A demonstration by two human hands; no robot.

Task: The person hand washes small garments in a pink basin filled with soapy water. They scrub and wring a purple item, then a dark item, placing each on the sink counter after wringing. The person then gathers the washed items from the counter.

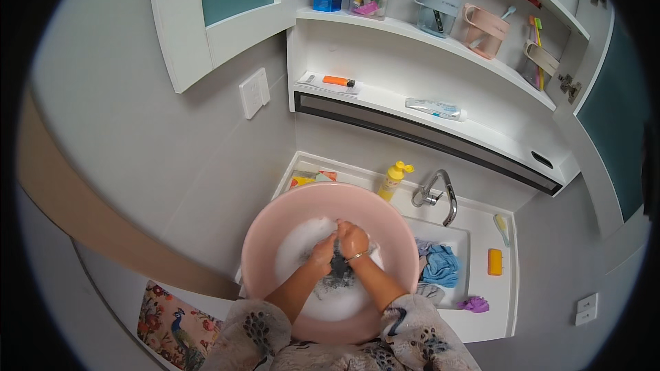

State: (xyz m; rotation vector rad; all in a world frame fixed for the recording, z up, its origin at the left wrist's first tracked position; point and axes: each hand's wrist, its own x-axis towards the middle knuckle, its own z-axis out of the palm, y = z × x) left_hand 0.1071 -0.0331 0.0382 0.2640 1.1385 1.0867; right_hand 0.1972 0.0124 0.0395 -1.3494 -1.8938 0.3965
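A large pink basin (258, 254) holds soapy water with thick white suds (295, 247). Over its middle, my left hand (322, 254) and my right hand (353, 239) meet, fingers closed and pressed close together. Between them and below the wrists shows a dark wet cloth (339, 269), partly sunk in the foam. Both hands grip part of it; its exact kind cannot be made out. A thin bracelet (357, 256) circles my right wrist.
Right of the basin, a white sink (465, 254) holds blue and grey clothes (440, 266) beneath a chrome faucet (447, 196). A yellow bottle (392, 180) stands behind. An orange-yellow soap bar (495, 262), brush (501, 230) and purple scrubber (474, 304) lie rightward. The open cabinet (385, 62) hangs above.
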